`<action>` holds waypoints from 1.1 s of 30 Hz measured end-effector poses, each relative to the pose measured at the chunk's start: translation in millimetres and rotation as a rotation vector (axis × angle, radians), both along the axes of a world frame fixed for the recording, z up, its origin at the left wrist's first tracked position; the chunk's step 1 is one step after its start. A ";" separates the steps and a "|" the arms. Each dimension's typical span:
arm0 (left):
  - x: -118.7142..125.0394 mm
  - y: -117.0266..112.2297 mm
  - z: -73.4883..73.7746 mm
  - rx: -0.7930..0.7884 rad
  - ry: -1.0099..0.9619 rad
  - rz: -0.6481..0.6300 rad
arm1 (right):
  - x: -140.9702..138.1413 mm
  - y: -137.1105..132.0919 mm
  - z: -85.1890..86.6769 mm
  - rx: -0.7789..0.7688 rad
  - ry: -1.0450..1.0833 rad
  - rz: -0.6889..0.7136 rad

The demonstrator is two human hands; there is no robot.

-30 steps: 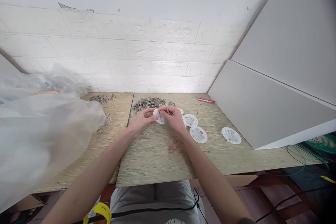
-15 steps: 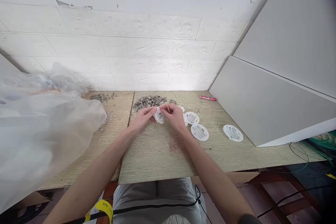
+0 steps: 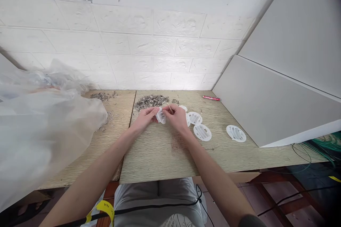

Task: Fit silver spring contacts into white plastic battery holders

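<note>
Hands meet above the table [image 3: 160, 159], toward its far middle. I see the left hand [image 3: 144, 117] pinching a white plastic disc [image 3: 160, 116], the right hand [image 3: 178, 117] closed on a thin stick [image 3: 169, 107] whose lower end is buried in the fingers. They cover most of the disc. Just behind is a metal-bit pile [image 3: 151, 101], its pieces too fine to identify. Spare discs [image 3: 202, 132] lie to the right. A clear bag [image 3: 39, 131] hides the table's left part.
</note>
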State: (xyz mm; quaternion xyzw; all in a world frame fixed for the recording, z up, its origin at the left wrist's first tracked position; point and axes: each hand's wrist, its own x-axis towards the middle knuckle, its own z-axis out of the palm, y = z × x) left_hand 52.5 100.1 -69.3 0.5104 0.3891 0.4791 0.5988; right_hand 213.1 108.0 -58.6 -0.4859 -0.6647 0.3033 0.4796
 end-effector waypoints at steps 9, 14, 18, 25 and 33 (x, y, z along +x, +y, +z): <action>-0.2 -0.6 -0.2 -0.002 0.022 0.019 | 0.5 -2.4 3.1 -0.055 -0.005 -0.001; 0.1 -0.1 -1.2 -0.005 0.004 0.014 | -0.4 -3.1 4.1 -0.081 -0.047 -0.036; 1.2 -0.3 -1.2 -0.006 0.003 0.024 | -2.1 -3.4 4.0 -0.088 -0.056 -0.057; 1.9 -1.3 -0.3 0.009 0.040 0.076 | -2.5 -3.4 2.0 -0.070 -0.044 -0.037; -1.0 2.4 1.0 -0.046 0.020 0.135 | -3.9 -0.5 -4.3 -0.047 -0.001 0.106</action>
